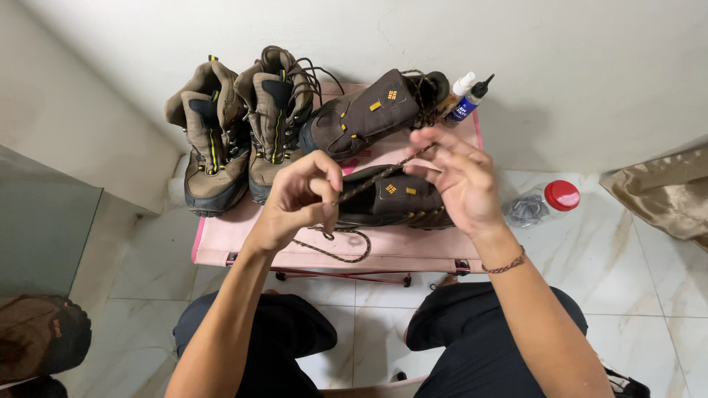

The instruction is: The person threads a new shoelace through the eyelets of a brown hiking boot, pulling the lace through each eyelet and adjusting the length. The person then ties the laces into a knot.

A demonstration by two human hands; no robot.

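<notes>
A dark brown boot (pixel 394 200) lies on its side on the small pink table (pixel 221 239), right under my hands. A brown and yellow shoelace (pixel 372 180) runs taut between them. My left hand (pixel 299 199) pinches one end of the lace above the boot's heel. The other end is held by the fingers of my right hand (pixel 457 180) over the toe. The slack of the lace loops (pixel 339 254) on the table in front of the boot.
A second dark brown boot (pixel 369 110) lies behind the first. Two lighter tan boots (pixel 243 125) stand upright at the table's back left. Two small bottles (pixel 468 96) sit at the back right corner. A clear jar with a red lid (pixel 546 203) lies on the tiled floor.
</notes>
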